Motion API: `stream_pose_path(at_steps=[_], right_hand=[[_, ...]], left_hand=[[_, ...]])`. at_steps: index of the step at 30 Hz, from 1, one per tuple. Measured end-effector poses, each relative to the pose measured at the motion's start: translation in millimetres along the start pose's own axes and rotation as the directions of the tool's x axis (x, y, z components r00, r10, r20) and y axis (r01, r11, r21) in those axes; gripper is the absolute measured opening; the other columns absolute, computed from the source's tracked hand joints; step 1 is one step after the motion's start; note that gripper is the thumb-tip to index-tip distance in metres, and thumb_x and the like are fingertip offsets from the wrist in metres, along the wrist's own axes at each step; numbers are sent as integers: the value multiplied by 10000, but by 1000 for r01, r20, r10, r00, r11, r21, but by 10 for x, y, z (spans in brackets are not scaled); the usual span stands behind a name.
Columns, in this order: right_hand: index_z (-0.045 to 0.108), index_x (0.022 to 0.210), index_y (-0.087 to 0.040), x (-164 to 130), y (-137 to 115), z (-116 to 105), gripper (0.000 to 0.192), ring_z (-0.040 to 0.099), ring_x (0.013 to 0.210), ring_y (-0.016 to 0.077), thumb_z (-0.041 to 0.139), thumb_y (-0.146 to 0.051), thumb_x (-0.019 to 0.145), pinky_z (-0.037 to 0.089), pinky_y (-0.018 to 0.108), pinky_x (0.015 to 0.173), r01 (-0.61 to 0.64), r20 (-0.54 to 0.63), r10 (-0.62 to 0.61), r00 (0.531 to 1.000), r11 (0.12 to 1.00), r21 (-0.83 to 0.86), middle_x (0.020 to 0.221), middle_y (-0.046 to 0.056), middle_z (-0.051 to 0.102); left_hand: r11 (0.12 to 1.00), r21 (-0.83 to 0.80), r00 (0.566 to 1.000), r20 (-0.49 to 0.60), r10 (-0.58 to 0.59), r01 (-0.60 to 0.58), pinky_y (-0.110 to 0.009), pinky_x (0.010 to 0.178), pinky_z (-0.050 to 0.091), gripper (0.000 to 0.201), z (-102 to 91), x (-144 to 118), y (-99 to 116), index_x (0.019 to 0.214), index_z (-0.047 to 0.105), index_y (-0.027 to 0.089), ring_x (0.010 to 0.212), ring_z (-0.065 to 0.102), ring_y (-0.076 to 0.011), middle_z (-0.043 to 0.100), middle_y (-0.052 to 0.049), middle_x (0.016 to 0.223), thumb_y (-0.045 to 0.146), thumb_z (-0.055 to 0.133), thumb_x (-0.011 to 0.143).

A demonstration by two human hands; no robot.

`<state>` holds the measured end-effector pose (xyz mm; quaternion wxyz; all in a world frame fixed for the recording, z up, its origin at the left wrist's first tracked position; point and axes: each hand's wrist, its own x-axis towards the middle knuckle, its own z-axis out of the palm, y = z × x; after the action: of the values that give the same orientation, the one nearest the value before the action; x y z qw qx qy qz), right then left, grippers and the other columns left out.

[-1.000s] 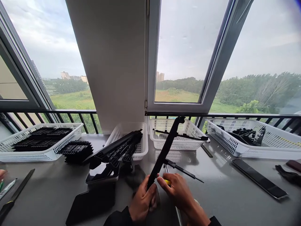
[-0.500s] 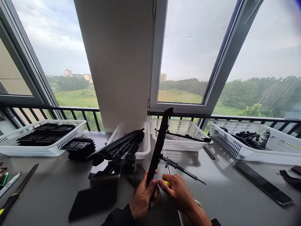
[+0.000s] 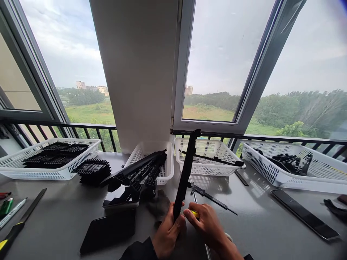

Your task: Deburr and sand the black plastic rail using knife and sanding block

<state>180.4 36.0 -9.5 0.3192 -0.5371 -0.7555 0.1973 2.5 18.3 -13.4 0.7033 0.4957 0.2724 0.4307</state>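
My left hand [image 3: 167, 233] grips the lower end of a long black plastic strip [image 3: 185, 171], which stands nearly upright and leans slightly right, its top reaching the window rail. My right hand [image 3: 207, 225] is closed on a small yellow-handled tool [image 3: 195, 213] and presses it against the strip's lower end, right beside my left thumb. Both hands hover just above the grey table [image 3: 257, 224] near its front edge. The tool's tip is hidden between my fingers.
Several white baskets stand along the window: far left [image 3: 16, 172] with black parts, centre-left [image 3: 165, 169] with black strips hanging out, centre [image 3: 208, 167], and right [image 3: 273, 175]. A black file [image 3: 24, 220] and pens [image 3: 8, 209] lie left; a flat black bar [image 3: 303, 213] lies right.
The strip has swung from a rightward lean to nearly upright. Both hands stay closed at its base; the view has shifted slightly.
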Motion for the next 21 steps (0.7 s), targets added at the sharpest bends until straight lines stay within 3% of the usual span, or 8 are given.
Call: stream_pose_path(at_steps=[6,10,15,21], right_hand=[[386,606,-233,2,-17,-57,671,371,526,141,341,-750,1031,230,304,587,-22,-69,24,997,999,33,539,-44,377],[399,608,-223,-8,-52,-55,655,366,527,133,381,-717,1037,217,302,590,-30,-15,31,999,999,30,545,-47,379],[500,626,-211,-27,-84,-29,633,391,539,130,445,-706,1017,202,300,591,-2,81,1,997,1000,8,558,-48,401],[552,621,-201,-36,-57,-21,661,370,526,121,437,-725,1008,204,297,572,32,85,-38,996,998,60,556,-55,369]], left_hand=[[999,45,999,50,-21,19,-213,461,220,672,-22,-5,-54,1192,478,254,508,275,-60,417,106,742,749,753,830],[996,84,999,43,-1,-2,-220,524,275,642,-47,0,-36,1164,488,238,586,307,-82,422,98,762,672,816,822],[987,154,999,-31,43,-38,-291,738,430,586,-33,23,16,1027,473,237,773,478,-140,488,43,881,634,845,809],[973,226,996,-55,65,-51,-304,736,433,492,-28,22,29,907,486,235,775,483,-156,517,35,850,523,874,814]])
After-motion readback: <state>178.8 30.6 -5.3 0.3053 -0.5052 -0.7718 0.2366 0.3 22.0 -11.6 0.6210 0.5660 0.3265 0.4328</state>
